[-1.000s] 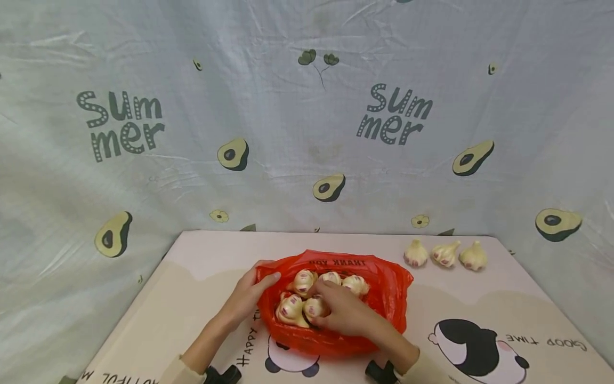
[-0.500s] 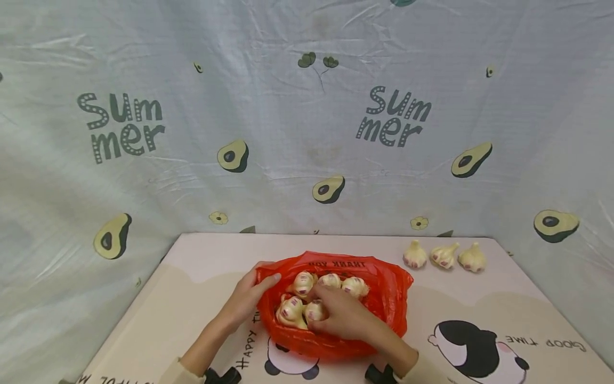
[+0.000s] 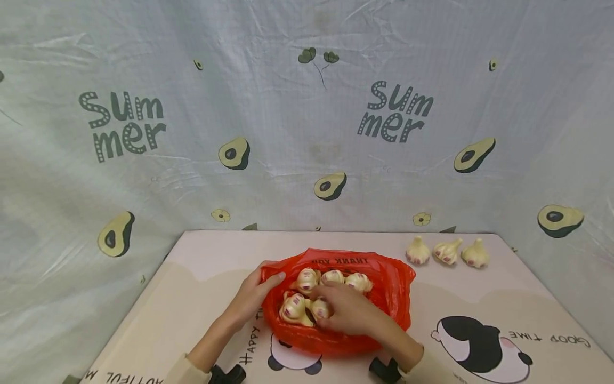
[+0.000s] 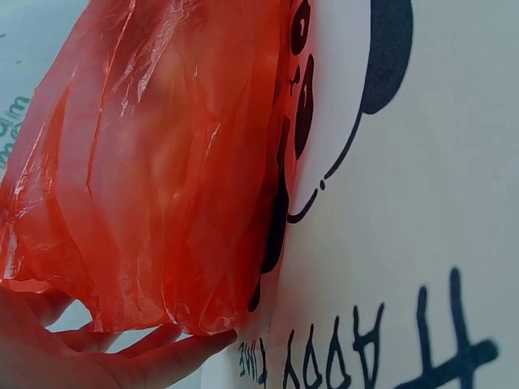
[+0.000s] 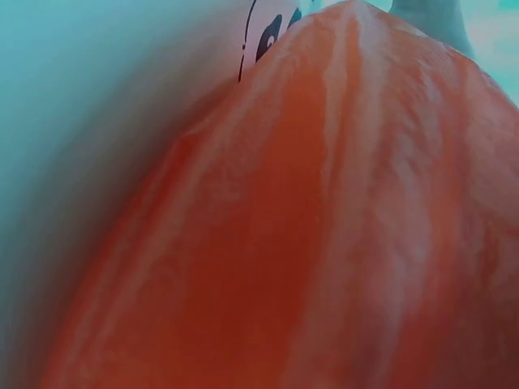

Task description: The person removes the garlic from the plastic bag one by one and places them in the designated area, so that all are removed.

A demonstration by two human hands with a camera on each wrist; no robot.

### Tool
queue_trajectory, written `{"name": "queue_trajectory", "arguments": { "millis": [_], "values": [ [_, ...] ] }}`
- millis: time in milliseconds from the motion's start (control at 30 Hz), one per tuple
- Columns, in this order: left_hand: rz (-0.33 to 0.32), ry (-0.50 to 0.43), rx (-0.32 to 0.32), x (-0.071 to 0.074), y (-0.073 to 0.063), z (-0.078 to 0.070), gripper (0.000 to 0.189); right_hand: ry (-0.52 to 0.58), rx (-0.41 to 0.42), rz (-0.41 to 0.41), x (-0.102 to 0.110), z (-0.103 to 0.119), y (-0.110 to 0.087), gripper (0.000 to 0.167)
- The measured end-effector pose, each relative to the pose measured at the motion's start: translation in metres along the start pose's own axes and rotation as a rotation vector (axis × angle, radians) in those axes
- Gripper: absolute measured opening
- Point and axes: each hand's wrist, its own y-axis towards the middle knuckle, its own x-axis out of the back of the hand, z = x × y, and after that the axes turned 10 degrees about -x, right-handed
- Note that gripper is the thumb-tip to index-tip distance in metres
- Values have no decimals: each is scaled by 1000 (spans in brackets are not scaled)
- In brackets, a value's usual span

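A red plastic bag (image 3: 398, 298) lies open on the table with several garlic bulbs (image 3: 294, 308) inside. At its left edge my left hand (image 3: 253, 290) grips the rim, thumb over the inner side and fingers behind. The left wrist view shows those fingers (image 4: 174, 356) along the outside of the plastic. My right hand (image 3: 352, 312) reaches over the near right side into the bag. Its thumb and fingers are around one garlic bulb (image 3: 320, 308) at the front, partly covering it. In the right wrist view, the red plastic (image 5: 268, 227) hides this hand.
Three more bulbs, one of them a leftmost garlic bulb (image 3: 418, 252), stand in a row at the table's back right. The pale table (image 3: 206, 272) carries printed panda drawings and lettering. Behind it hangs a light curtain (image 3: 288, 106) with avocado prints.
The head view has shifted very slightly. Both hands keep their places at the bag, and the garlic bulbs lie as before.
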Motion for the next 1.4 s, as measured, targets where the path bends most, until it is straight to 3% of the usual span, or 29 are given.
{"name": "queue_trajectory", "arguments": {
  "millis": [300,667,900,1167,1400],
  "values": [
    [8,6,-8,1,2,-2,43,-5,-41,26,5,-1,-2,52],
    [-9,23,19,0,-4,2,43,24,-31,93,8,-4,-3,49],
    [-10,26,7,0,0,1,42,101,-35,6,21,-7,-4,53],
    [-9,35,-2,0,2,2,44,230,5,-100,42,-9,-9,44],
    [-5,21,1,-1,3,4,42,339,-10,-153,59,-13,-17,48]
  ]
}}
